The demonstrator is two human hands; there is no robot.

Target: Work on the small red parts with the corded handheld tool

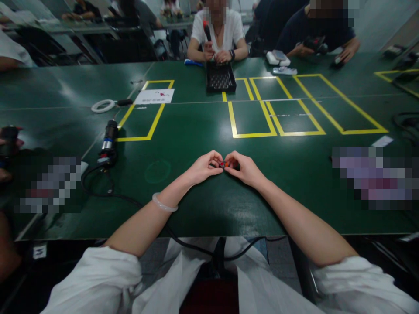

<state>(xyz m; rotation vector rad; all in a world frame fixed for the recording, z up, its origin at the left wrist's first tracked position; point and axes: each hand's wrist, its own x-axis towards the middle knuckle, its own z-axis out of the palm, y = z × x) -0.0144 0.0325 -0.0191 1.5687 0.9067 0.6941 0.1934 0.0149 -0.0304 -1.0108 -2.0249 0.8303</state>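
Observation:
My left hand [209, 165] and my right hand [239, 167] meet over the green table, straight in front of me. Between their fingertips is a small part [224, 165] with red, orange and dark bits, too small to name. Thumb and fingers of each hand pinch it from its own side. Most of the part is hidden behind the fingers. A clear bangle [163, 203] circles my left wrist.
A black cylindrical device [109, 137] with a cable stands left of my hands. Yellow tape [253, 135] marks rectangles on the table [193, 126]. A black tray [221, 78] lies before a person opposite holding a red-tipped tool [207, 30]. A white card [154, 96] lies left.

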